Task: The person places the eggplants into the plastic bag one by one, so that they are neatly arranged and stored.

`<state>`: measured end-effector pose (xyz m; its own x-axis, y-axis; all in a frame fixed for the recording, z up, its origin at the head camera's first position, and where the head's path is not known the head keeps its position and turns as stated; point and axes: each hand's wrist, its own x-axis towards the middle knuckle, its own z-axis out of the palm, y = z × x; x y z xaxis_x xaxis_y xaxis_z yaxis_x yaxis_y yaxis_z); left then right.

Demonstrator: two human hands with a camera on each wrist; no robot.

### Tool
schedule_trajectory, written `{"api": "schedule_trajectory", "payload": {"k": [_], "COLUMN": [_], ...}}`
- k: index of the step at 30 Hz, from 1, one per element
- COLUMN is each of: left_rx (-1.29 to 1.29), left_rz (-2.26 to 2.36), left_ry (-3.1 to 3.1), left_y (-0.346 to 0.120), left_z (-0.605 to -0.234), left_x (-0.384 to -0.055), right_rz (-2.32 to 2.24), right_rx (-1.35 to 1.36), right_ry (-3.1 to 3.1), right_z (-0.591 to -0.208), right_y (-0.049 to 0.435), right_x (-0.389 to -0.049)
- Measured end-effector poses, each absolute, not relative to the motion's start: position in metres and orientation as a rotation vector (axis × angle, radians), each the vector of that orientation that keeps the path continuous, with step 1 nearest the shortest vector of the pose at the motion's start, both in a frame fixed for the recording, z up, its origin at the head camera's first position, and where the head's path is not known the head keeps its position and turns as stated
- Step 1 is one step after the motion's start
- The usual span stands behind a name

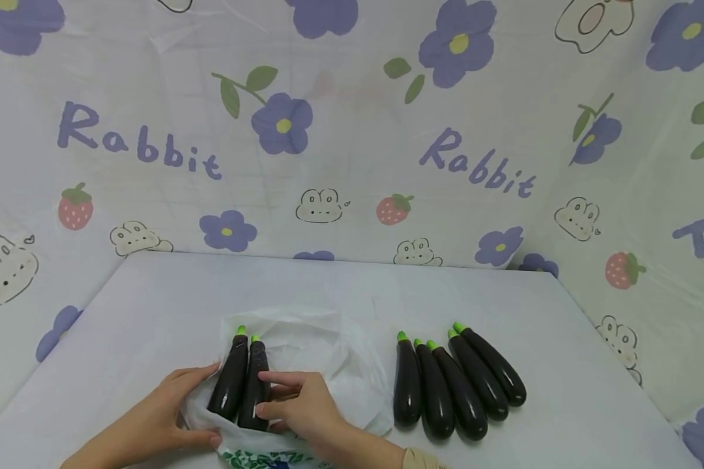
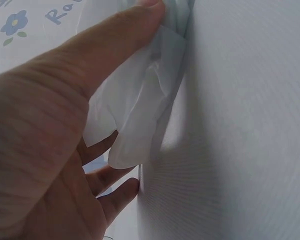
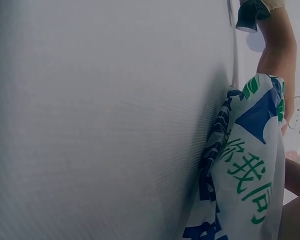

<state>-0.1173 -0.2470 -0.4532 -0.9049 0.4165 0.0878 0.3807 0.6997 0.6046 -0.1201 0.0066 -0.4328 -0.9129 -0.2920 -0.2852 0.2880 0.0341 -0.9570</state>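
A white plastic bag [image 1: 322, 352] with green and blue print lies spread on the table, and two dark eggplants with green stem ends rest side by side on it. My left hand [image 1: 164, 410] holds the bag's left side, thumb near the front and fingers farther back; the left wrist view shows bag film [image 2: 135, 110] between thumb and fingers. With thumb and index finger my right hand [image 1: 308, 407] grips the right-hand eggplant [image 1: 252, 397]. Left of it lies the other eggplant [image 1: 230, 381]. In the right wrist view the printed bag front [image 3: 255, 165] hides the eggplants.
Right of the bag, several more eggplants [image 1: 437, 394] lie in a fanned row, stem ends pointing away from me. They rest on the white table [image 1: 575, 365]. Behind it hangs a cloth [image 1: 352, 130] printed with flowers, rabbits and strawberries, which continues along both sides.
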Motion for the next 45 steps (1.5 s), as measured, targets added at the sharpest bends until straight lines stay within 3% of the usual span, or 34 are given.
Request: {"api": "schedule_trajectory", "payload": {"k": [33,45], "left_rx": [0.679,0.695], "left_rz": [0.962,0.985], "left_ry": [2.89,2.909], "left_y": [-0.25,-0.251], "left_z": [-0.452,-0.453], "left_x": [-0.116,-0.115], "right_rz": [-1.86,-1.819], "right_rx": [-0.064,-0.083], "right_ry": [1.897,1.836], "right_z": [-0.432,-0.402], "right_y": [0.01,0.029], "right_x": [-0.123,-0.121]}}
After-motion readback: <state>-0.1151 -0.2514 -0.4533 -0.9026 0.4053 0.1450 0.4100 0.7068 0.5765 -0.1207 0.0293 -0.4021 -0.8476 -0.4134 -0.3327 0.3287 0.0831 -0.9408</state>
